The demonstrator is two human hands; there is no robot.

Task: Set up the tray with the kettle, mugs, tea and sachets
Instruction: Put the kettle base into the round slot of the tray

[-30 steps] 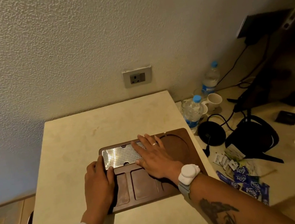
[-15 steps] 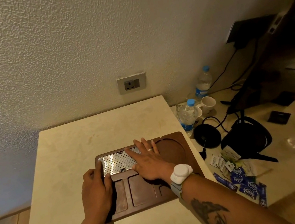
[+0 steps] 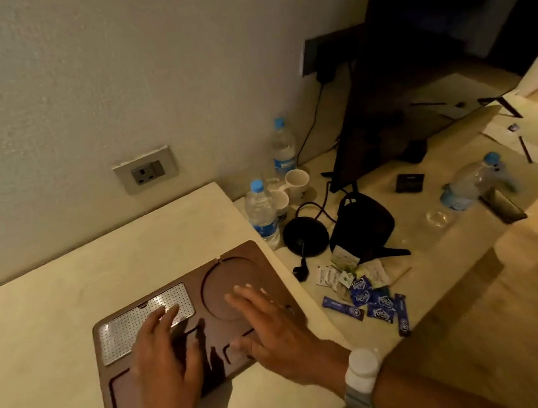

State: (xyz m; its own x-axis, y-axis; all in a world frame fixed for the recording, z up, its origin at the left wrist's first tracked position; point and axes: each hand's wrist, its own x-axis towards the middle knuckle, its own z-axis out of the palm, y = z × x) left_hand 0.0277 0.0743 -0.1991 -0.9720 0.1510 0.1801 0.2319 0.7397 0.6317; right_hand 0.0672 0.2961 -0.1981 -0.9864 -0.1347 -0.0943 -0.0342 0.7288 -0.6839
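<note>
A brown wooden tray [image 3: 255,261] lies on the pale raised counter, with a perforated metal plate [image 3: 120,335] at its left and a round recess [image 3: 223,279] at its right. My left hand [image 3: 165,360] rests flat on the tray's middle, fingertips on the metal plate. My right hand [image 3: 271,328] hovers spread over the round recess, holding nothing. On the lower desk to the right stand the black kettle [image 3: 364,225], its round base [image 3: 305,235], two white mugs [image 3: 295,182], and a heap of tea bags and blue sachets [image 3: 362,291].
Two water bottles [image 3: 262,215] stand by the mugs, a third [image 3: 468,182] lies farther right. A dark TV screen [image 3: 404,115] leans at the back with cables. A wall socket [image 3: 147,172] sits above the counter. The counter's right edge drops to the desk.
The view has swung right. My right hand has lifted off the metal plate and moved right over the round recess; my left hand has slid onto the tray's middle.
</note>
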